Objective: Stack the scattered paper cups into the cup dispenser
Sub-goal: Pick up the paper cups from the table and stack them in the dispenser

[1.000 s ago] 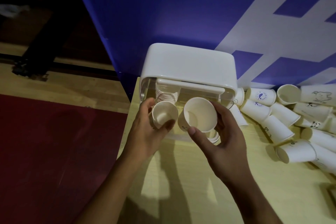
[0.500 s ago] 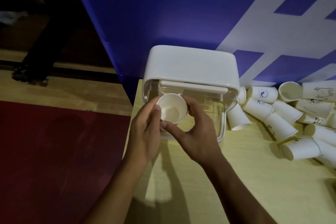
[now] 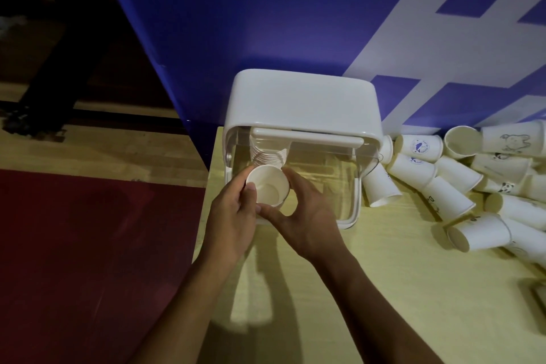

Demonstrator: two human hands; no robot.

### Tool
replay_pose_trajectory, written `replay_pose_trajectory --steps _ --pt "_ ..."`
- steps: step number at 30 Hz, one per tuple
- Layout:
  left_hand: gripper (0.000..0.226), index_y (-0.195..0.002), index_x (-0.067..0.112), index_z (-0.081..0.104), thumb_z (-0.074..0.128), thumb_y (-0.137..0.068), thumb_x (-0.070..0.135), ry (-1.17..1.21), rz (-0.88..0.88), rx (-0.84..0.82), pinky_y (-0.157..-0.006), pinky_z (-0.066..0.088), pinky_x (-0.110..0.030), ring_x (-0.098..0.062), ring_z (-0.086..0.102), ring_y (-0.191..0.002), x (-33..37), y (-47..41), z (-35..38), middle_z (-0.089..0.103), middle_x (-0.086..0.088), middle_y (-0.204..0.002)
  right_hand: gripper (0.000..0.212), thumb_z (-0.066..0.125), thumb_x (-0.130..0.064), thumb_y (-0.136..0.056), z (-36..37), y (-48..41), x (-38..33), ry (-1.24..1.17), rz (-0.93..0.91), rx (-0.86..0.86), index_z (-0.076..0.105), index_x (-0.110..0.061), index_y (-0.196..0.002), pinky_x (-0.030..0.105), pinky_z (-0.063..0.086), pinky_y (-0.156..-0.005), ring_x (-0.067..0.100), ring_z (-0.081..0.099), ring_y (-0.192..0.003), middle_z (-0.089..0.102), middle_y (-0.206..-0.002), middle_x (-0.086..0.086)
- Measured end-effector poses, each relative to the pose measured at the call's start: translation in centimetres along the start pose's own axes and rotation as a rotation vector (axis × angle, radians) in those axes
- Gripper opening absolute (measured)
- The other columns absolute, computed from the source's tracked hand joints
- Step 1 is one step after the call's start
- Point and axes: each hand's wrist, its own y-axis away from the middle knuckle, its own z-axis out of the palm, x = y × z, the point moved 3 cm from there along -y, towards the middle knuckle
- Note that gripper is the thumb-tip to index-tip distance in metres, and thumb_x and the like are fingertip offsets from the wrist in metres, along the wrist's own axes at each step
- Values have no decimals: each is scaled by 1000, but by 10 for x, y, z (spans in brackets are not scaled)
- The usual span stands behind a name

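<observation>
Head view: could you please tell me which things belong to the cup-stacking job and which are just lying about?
Job: held cup, gripped by left hand and right hand; cup dispenser; nested stack inside it; scattered cups.
Lying about: red mat; dark object, lower right.

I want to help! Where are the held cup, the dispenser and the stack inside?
held cup [image 3: 267, 192]: head view, inner bottom.
dispenser [image 3: 301, 97]: head view, white top.
stack [image 3: 268, 154]: head view, nested rims.
</observation>
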Motion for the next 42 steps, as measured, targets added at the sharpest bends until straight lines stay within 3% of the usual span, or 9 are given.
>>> replay_pose_trajectory --steps 7,10,14,17,21,25,32,36,42 --pt "43 -141 24 61 54 -102 42 -175 183 164 -97 49 -24 -9 61 -123 19 22 -14 62 12 -135 99 76 -72 -76 -22 20 -4 34 66 22 40 -27 -156 28 45 -109 10 51 -136 55 -151 -7" --pt "34 -128 13 67 59 -98 27 -222 412 189 -95 39 -7 -3 58 -112 54 51 -4 64 7 -124 85 70 -73 -81 -50 47 19 64 100 65 51 -27 -150 31 48 -109 8 55 -133 59 -147 -8" --pt "34 -124 9 68 57 -97 28 -231 681 -87 -101 41 -12 -7 60 -116 101 68 61 67 3 -123 75 63 -73 -83 -99 82 55 41 177 162 61 -24 -140 30 51 -103 5 61 -123 67 -134 -10" --pt "38 -129 18 65 56 -97 37 -332 755 -315 -92 45 -13 -6 61 -117 125 69 137 64 8 -130 62 61 -66 -86 -137 108 90 12 240 188 65 -25 -133 34 53 -100 3 63 -118 69 -126 -16" --pt "54 -149 30 47 56 -100 50 -639 690 -556 -91 45 -24 -10 56 -126 139 70 256 50 13 -150 51 63 -65 -86 -191 148 153 15 377 254 69 -31 -124 32 55 -93 -1 65 -107 71 -114 -22" --pt "73 -154 24 36 62 -94 55 -875 666 -697 -95 51 -38 -19 52 -130 131 78 370 46 4 -152 49 68 -58 -90 -242 193 216 20 492 318 68 -28 -128 33 57 -91 -1 66 -106 72 -113 -19" --pt "82 -153 23 28 68 -90 57 -1195 621 -615 -91 55 -42 -27 56 -121 97 82 463 49 -5 -142 24 74 -38 -93 -327 243 287 33 547 404 70 -31 -115 23 55 -81 -6 63 -93 67 -99 -24" --pt "76 -152 22 30 70 -91 43 -1105 562 -550 -86 53 -40 -27 60 -114 93 84 462 55 -6 -134 33 71 -39 -94 -352 242 312 5 547 439 67 -29 -125 27 56 -77 -3 61 -94 67 -105 -19" --pt "78 -146 20 47 86 -81 36 -604 415 -402 -89 51 -38 -26 59 -119 103 106 418 59 -4 -135 41 73 -55 -89 -410 205 335 -130 658 698 67 -23 -114 20 44 -68 6 63 -86 68 -96 -13"
